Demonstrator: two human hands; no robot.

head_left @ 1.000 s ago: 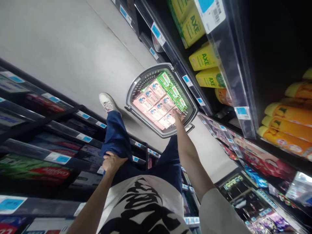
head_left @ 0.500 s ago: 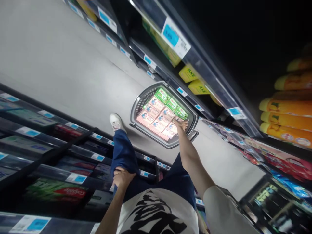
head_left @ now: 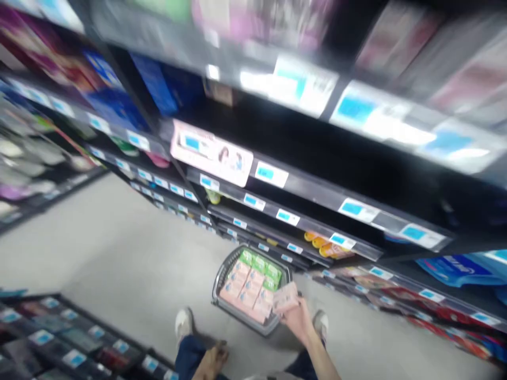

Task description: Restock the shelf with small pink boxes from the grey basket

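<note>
My right hand [head_left: 296,319] is closed on a pink packet [head_left: 285,298], held tilted over the right side of a shopping basket [head_left: 261,329]. The grey basket stands on the floor before my feet. Inside it lie several matching pink packets [head_left: 250,288] in rows, with green packets [head_left: 259,264] along the far side. My left hand [head_left: 215,358] is beside my left leg, with loosely bent fingers and no object seen in it. Blur hides the print on the packets.
A tall dark shelf unit [head_left: 317,192] with price tags rises beyond the basket. Orange bottles [head_left: 322,243] lie on a lower shelf. Another shelf [head_left: 59,327] stands at the lower left. Grey floor [head_left: 130,237] runs between them, and my shoes [head_left: 183,322] flank the basket.
My right hand has come up from inside the basket with a pink packet in it. My left hand has come off my leg. The view has swung up toward the shelves.
</note>
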